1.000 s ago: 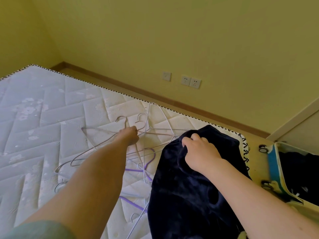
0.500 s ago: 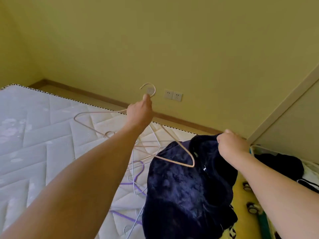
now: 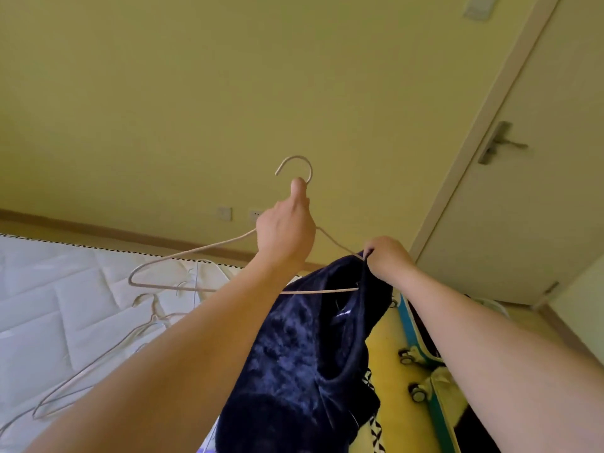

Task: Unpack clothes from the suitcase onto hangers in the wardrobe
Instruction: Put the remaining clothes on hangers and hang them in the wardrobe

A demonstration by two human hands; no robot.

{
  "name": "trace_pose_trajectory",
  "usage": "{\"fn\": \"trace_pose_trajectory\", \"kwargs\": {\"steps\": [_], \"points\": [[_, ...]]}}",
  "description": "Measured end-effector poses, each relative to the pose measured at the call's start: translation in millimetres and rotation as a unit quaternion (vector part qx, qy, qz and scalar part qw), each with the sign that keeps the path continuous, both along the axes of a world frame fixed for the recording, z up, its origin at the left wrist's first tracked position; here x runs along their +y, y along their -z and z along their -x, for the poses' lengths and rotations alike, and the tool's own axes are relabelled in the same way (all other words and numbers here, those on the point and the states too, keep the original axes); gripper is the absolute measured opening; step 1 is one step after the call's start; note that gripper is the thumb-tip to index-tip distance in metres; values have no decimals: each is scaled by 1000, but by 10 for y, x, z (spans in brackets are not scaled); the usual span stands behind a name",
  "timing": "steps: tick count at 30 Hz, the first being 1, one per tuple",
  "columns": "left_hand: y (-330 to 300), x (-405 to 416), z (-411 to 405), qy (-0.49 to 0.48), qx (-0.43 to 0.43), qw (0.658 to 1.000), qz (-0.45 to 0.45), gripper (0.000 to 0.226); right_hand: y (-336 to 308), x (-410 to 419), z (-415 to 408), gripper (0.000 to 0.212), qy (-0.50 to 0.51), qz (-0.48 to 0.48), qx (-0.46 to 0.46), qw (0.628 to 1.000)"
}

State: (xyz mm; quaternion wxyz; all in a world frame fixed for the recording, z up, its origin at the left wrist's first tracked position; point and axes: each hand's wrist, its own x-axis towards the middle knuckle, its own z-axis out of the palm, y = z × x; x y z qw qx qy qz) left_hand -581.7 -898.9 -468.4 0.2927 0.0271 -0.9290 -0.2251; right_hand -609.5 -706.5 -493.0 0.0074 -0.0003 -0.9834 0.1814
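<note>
1. The dark navy garment (image 3: 304,348) hangs in the air between the forearms, above the mattress edge (image 3: 65,289), its top edge bunched at the right end of the hanger (image 3: 196,253).
2. The right hand (image 3: 387,258) pinches that top edge of the fabric, fingers curled tightly round it.
3. The left hand (image 3: 284,230) grips the hanger's neck just below the hook, thumb pointing up.
4. The step in hand looks like threading the hanger's right arm into the neck opening; it would go best with the opening stretched wide and the hanger kept level.
5. Spare hangers (image 3: 98,364) lie on the mattress; the open suitcase (image 3: 434,361) stands on the floor at right, below the door (image 3: 523,191).
</note>
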Motion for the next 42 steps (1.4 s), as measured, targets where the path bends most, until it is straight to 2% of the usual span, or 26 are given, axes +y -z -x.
{"fn": "trace_pose_trajectory", "kwargs": {"steps": [4,8,11,14,16,18,19,21,23,24,25,26,27,28,29,31,33,35,37,39,42], "points": [[-140,174,-201,42,-17,997,60,22,-174,44,-156,39,4,102,38,994],[-338,163,-287,49,8,989,137,35,-501,-30,-243,41,-30,151,78,985],[-531,212,-263,44,29,994,92,31,-718,-119,-292,41,-73,170,90,979],[-688,370,-279,93,49,994,-7,13,-775,-168,-284,41,-113,185,103,971],[-780,373,-265,113,46,989,-87,4,-789,-146,-295,39,-123,165,129,970],[-823,349,-195,135,26,978,-160,5,-838,-99,-347,35,-134,117,156,972],[-812,357,-189,145,30,974,-174,11,-866,-67,-376,32,-137,98,168,971],[-693,420,-239,128,124,976,-121,28,-922,37,-399,23,-116,106,199,967],[-434,519,-372,160,201,962,-89,33,-993,229,-413,12,-56,144,221,963],[-275,570,-440,223,173,954,-96,29,-1031,337,-419,7,-30,163,227,960],[-122,621,-507,297,78,944,-119,23,-1060,442,-420,9,-11,182,235,955],[-7,683,-564,358,-73,919,-146,21,-1089,534,-432,17,3,198,247,948],[88,750,-574,388,-224,880,-161,27,-1118,602,-446,25,15,205,258,944],[169,828,-550,388,-345,844,-135,39,-1144,661,-466,31,24,199,264,943],[251,866,-490,373,-429,820,-63,55,-1164,704,-476,36,27,181,267,946],[349,881,-337,321,-507,790,127,75,-1183,810,-507,46,38,133,272,952],[357,782,-126,255,-500,800,214,79,-1199,929,-560,58,65,101,277,953],[186,624,72,194,-455,840,221,73,-1151,1052,-621,63,80,65,267,958],[-134,500,242,149,-377,873,270,67,-1056,1191,-687,65,83,37,249,964],[-430,422,401,132,-321,882,319,59,-963,1290,-736,64,79,34,243,966],[-644,394,489,135,-275,887,345,49,-939,1385,-770,62,76,65,253,962]]}}
